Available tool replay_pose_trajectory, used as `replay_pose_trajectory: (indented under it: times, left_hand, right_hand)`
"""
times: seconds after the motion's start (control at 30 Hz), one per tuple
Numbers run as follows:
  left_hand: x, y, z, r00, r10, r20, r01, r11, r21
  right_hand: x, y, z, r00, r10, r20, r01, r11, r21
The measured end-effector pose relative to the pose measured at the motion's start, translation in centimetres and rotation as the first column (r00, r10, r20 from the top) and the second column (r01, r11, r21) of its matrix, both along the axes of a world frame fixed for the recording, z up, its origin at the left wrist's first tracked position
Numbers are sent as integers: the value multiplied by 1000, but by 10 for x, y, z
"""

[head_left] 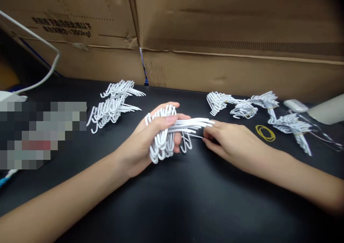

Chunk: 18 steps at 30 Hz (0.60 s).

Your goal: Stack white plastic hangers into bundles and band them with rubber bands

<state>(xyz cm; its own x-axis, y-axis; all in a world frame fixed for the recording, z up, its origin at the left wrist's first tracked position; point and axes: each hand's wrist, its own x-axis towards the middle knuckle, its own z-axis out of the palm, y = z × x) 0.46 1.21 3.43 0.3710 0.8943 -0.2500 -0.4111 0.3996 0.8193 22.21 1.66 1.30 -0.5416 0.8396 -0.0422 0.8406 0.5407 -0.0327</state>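
Observation:
A bundle of white wire hooks [162,142] is gripped in my left hand [146,135], with the thumb pressed across it. The bent ends hang below the fingers and the straight shanks point right. My right hand [228,139] is closed at the shank tips, its fingers curled and partly hidden. From its thumb and fingers a thin shank runs left to a couple of loose white hooks [186,142] beneath the bundle. Whether these touch the bundle I cannot tell.
Loose white hooks [111,106] lie at left on the black table [172,207]. Banded hook bundles [243,108] are at right, near yellow rubber bands [265,133], a white device [295,105] and a pale cylinder [328,110]. Cardboard [215,69] walls the back; a white cable [51,69] curves at left.

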Motion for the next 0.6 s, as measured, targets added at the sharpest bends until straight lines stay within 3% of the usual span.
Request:
replay_pose_trajectory:
  times: [0.3, 0.43, 0.6]
  left_hand:
    - [3, -8, -4, 992, -125, -20, 127, 976, 178]
    - [3, -12, -6, 983, -180, -25, 181, 962, 205]
    - [4, -14, -6, 982, -187, 3, 182, 960, 213]
  right_hand:
    - [18, 10, 14, 1000, -5, -3, 5, 985, -170]
    - [33, 15, 39, 993, -41, -112, 12, 968, -251]
    - [57, 0, 68, 957, -33, -287, -20, 984, -179]
